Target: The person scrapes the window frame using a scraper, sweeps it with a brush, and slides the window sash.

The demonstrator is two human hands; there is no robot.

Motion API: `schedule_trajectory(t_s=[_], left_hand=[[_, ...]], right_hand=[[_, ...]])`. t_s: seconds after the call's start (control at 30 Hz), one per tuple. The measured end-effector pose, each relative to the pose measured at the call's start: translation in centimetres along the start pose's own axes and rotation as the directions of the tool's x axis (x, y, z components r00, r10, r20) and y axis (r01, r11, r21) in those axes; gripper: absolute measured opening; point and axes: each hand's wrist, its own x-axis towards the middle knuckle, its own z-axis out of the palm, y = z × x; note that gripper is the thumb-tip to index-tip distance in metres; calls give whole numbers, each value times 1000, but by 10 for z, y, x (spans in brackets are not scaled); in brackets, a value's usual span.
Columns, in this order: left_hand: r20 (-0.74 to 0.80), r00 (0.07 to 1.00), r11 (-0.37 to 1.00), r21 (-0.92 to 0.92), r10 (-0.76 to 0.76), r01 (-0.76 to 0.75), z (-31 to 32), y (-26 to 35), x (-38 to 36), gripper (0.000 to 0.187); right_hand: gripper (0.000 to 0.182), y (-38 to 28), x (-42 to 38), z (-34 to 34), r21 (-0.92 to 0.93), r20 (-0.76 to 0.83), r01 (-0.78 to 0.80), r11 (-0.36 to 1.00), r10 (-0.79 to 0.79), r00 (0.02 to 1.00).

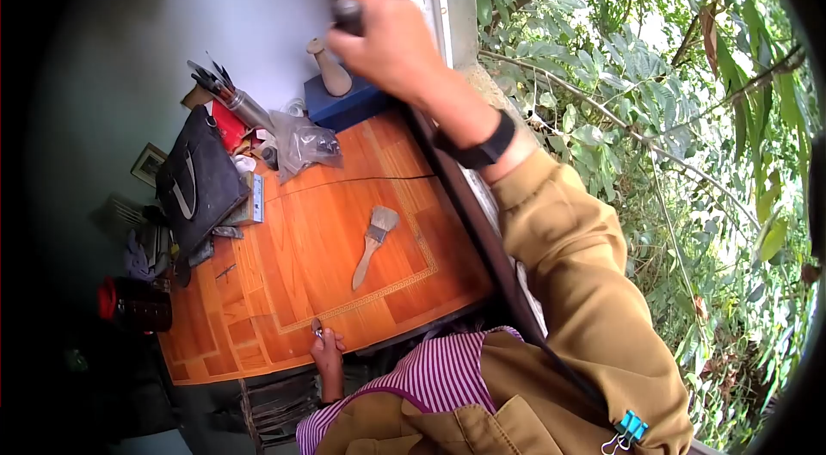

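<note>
Right hand [391, 46] up at twelve o'clock, fist clamped round a dark handle [348, 15]. Left hand [328, 353] at six o'clock pinches a small metal piece [317, 328] on the table [292, 283] edge; brush [372, 244] lies centre.

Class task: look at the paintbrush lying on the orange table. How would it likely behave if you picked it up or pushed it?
The paintbrush looks light, with its slim wooden handle. Lying flat, it would probably slide rather than roll. Its handle seems stiff, while the bristles would likely bend.

Head view, tilted, over table [292, 283]
</note>
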Motion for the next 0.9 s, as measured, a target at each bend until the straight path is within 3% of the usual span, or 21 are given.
schedule_trajectory(t_s=[0.07, 0.1, 0.17, 0.27, 0.37, 0.4, 0.47, 0.5, 0.57, 0.63, 0.7, 0.73, 0.8, 0.83, 0.9], left_hand=[[65, 997, 997, -64, -35, 39, 0, 7, 6, 40], [77, 996, 986, -166, 35, -22, 5, 21, 6, 38], [87, 975, 928, -336, 203, -163, 18, 69, 6, 41], [96, 881, 769, -538, 463, -346, 34, 146, 8, 56], [112, 870, 699, -647, 480, -303, 46, 186, 5, 58], [263, 803, 677, -702, 534, -220, 39, 176, 19, 59], [131, 955, 528, -849, 267, -31, 57, 172, 25, 53], [157, 942, 608, -791, 297, -60, 50, 157, 35, 47], [153, 927, 710, -689, 342, -148, 35, 142, 47, 42], [52, 938, 820, -504, 342, -271, 19, 150, 52, 40], [68, 916, 879, -315, 396, -357, 5, 133, 76, 41], [78, 914, 879, -319, 398, -355, 2, 123, 83, 41], [216, 940, 928, -322, 265, -188, -3, 98, 96, 41], [237, 925, 894, -409, 298, -183, 0, 88, 99, 41], [265, 947, 918, -392, 184, -69, -2, 72, 97, 40]], right_hand=[[18, -22, -2, 27, 59, -44, 107, 993, -105, 994], [16, -31, -8, 42, 64, -68, 159, 985, -155, 986], [15, -51, -32, 70, 79, 13, 116, 990, -117, 993], [26, -78, -98, 94, 200, 224, 35, 979, -80, 971], [32, -94, -170, 97, 410, 415, -62, 910, -126, 901], [32, -100, -190, 95, 447, 448, -54, 893, -171, 878], [34, -103, -222, 91, 482, 509, -34, 876, -248, 825], [35, -103, -232, 89, 487, 532, -15, 873, -283, 798], [38, -98, -237, 77, 531, 575, -142, 835, -232, 785], [37, -77, -252, 81, 171, 565, -40, 985, -64, 823], [28, -57, -264, 87, -233, 731, -188, 954, 299, 613], [28, -45, -282, 97, -243, 726, -190, 951, 308, 615], [19, -20, -315, 120, -342, 659, -51, 938, 278, 699], [19, -21, -316, 124, -348, 655, -44, 936, 276, 703], [15, -23, -317, 129, -461, 651, -7, 888, 343, 678]])
